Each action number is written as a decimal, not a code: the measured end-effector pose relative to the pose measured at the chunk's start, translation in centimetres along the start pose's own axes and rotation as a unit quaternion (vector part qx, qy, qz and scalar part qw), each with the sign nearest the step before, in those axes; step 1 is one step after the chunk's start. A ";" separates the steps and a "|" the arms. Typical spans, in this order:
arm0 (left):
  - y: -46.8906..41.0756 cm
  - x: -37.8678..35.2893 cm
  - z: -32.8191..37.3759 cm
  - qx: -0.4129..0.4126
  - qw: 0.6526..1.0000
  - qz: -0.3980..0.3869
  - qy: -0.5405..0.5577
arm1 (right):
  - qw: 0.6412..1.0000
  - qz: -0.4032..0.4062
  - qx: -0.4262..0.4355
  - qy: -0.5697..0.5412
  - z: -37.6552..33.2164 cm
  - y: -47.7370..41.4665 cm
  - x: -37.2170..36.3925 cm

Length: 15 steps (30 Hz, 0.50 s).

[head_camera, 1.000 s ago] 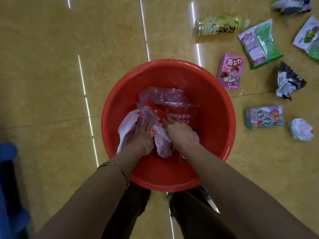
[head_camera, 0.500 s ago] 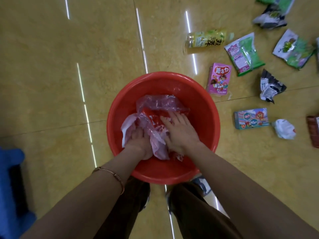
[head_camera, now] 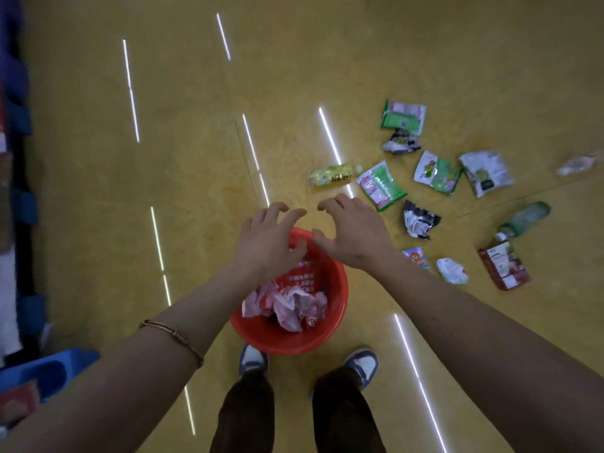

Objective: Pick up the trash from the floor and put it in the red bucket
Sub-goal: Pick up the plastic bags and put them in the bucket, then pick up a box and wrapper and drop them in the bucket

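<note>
Red plastic sits closest to you: the red bucket [head_camera: 336, 308] stands on the floor [head_camera: 98, 191] just ahead of your shoes, round and smooth-walled, with crumpled pink-and-white plastic bags [head_camera: 294, 304] already bunched inside it. Your left hand [head_camera: 266, 243] and right hand [head_camera: 354, 238] hang above the bucket's far rim, each grip spread with fingers curled and pinching nothing.

Everything left to collect lies beyond the bucket and to its right, so your right hand is the nearer one. Just right of the bucket rest a small colourful carton [head_camera: 416, 258], partly hidden by your right forearm, and a crumpled white wad [head_camera: 452, 271]; further right, a flat dark-red pouch [head_camera: 503, 264]. Beyond the bucket lies a yellow-labelled bottle [head_camera: 333, 174], its long axis running left to right across your reach, so I judge a grip across its width will suit. Beside it is a glossy green-and-pink packet [head_camera: 380, 185], thin and crinkly, and a black-and-white torn wrapper [head_camera: 420, 220]. Farther still are more green foil packets, soft and flat.
</note>
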<state>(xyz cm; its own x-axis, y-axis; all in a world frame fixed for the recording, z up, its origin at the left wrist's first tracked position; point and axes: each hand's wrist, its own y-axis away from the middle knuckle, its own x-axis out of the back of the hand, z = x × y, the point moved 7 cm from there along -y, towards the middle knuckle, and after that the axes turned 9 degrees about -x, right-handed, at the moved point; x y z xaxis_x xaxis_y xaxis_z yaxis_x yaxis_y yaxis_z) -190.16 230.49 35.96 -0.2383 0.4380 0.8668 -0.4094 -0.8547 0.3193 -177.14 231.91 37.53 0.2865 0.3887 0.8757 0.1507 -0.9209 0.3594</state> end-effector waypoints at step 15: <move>6.2 35.0 19.7 -0.267 0.943 0.191 -0.049 | 0.953 0.259 -0.141 -0.068 -3.6 16.1 35.8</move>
<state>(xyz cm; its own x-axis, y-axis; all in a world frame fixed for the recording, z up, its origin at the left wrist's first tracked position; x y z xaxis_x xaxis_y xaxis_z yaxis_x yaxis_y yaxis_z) -183.69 235.09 75.85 -0.3861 0.0759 0.9193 -0.7012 -0.6717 -0.2390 -167.90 230.87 75.85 0.3765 -0.1374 0.9162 -0.2987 -0.9541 -0.0204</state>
